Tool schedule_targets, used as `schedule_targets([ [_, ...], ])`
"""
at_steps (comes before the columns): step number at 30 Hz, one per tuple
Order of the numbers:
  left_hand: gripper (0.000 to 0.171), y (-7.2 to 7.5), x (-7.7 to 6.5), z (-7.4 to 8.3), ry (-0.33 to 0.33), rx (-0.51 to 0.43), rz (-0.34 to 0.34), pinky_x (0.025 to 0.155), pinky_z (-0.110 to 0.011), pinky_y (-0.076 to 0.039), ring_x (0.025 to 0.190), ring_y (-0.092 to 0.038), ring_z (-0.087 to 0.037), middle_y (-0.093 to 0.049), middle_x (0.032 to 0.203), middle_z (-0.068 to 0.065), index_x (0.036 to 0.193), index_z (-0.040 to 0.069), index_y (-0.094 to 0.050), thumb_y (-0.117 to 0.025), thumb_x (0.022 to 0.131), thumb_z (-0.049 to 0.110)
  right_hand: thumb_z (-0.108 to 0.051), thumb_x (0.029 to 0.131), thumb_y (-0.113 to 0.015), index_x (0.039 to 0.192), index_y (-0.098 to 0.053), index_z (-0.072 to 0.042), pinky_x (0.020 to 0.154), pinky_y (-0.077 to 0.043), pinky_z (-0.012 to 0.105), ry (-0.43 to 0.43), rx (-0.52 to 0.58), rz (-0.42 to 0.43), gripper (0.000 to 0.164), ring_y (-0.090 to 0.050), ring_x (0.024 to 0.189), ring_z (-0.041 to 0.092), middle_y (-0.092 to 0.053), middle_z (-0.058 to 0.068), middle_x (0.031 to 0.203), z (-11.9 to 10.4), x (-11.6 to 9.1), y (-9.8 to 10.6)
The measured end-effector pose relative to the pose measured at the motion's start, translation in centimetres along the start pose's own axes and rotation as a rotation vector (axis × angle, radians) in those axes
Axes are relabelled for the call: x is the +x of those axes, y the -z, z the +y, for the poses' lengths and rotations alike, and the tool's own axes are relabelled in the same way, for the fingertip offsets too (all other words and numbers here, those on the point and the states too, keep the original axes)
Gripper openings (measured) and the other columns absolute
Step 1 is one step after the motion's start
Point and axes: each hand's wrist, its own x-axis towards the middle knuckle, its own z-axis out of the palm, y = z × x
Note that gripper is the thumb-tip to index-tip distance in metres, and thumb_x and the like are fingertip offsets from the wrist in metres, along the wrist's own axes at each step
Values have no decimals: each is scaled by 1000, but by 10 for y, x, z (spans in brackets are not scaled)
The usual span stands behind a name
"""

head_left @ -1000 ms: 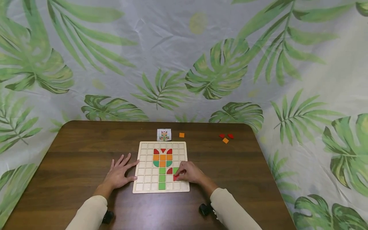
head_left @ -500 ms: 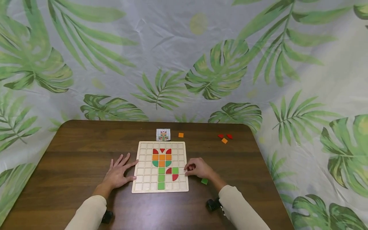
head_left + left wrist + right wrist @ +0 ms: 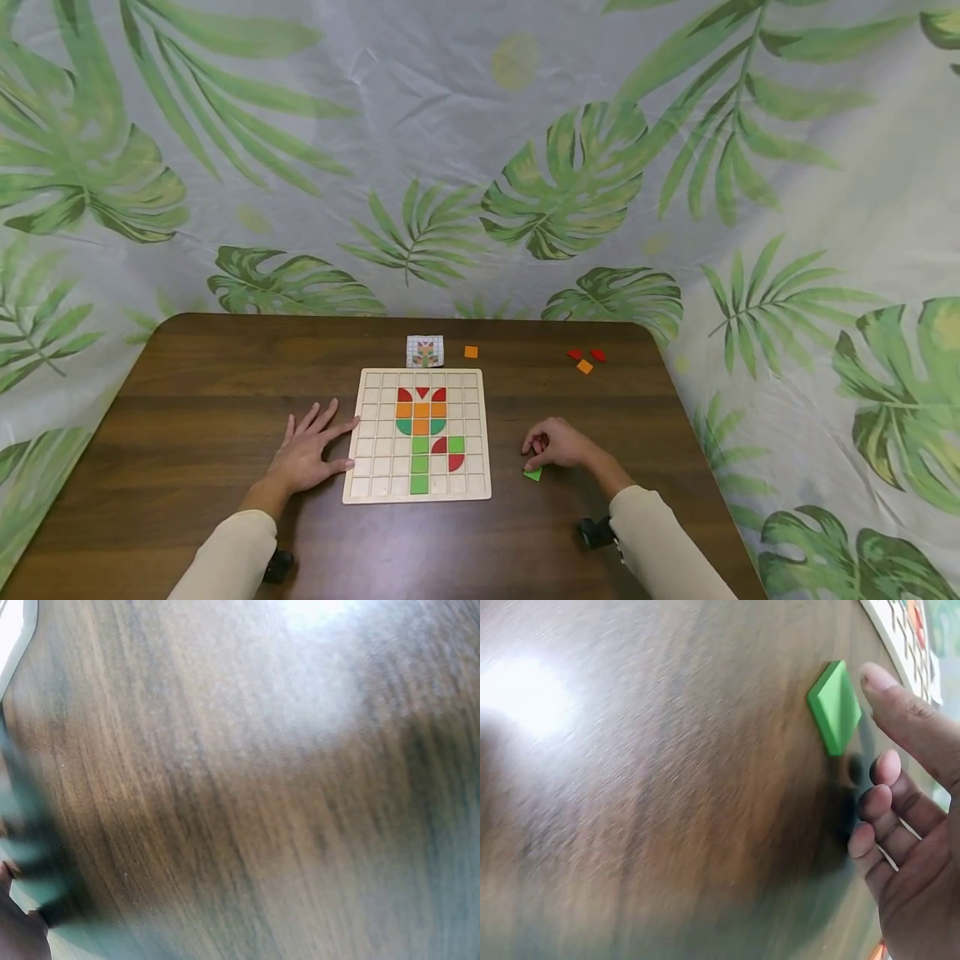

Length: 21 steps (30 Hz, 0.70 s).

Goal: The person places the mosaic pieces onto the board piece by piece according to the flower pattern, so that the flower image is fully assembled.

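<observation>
A wooden grid board (image 3: 375, 443) lies on the table with a flower of red, orange and green tiles set in its cells. My left hand (image 3: 306, 454) has its fingers spread on the table, with thumb and index finger against the board's left edge. Right of the board, my right hand (image 3: 561, 444) hovers over a loose green square tile (image 3: 533, 476), partly covered by it in the head view. In the right wrist view the thumb is close beside the green tile (image 3: 835, 711); the other fingers are loosely bent, holding nothing.
A small pattern card (image 3: 425, 351) lies behind the board, beside an orange square tile (image 3: 471, 352). At the back right are two red pieces (image 3: 597, 355) and another orange tile (image 3: 585, 367). A leaf-print cloth (image 3: 450, 167) hangs behind the table.
My right hand let go of a red quarter-circle tile in the board, then moved right, off the board, to the loose green tile. The left hand stayed in place.
</observation>
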Motion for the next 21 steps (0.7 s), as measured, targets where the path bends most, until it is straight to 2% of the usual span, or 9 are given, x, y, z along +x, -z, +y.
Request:
schedule_targets([
  [10, 69, 0, 0, -1, 5, -7, -5, 107, -70, -1, 141, -15, -48, -26, 155, -22, 141, 21, -51, -73, 80, 45, -27, 66, -89, 79, -64, -12, 58, -37, 20, -28, -82, 19, 32, -43, 65, 3, -49, -7, 71, 3, -9, -6],
  [16, 69, 1, -1, -1, 8, -9, -6, 107, -70, 0, 141, -14, -48, -26, 155, -22, 141, 21, -51, -73, 80, 44, -25, 67, -89, 78, -64, -14, 59, -38, 20, -14, -135, 18, 30, -43, 65, 3, -49, -7, 72, 4, -10, -7],
  [21, 69, 0, 0, -1, 12, -7, -7, 107, -70, 0, 141, -14, -48, -26, 155, -22, 141, 21, -52, -73, 80, 46, -20, 68, -88, 79, -65, -11, 59, -39, 21, -6, -116, 26, 27, -44, 67, 4, -51, -6, 73, 6, -9, -7],
])
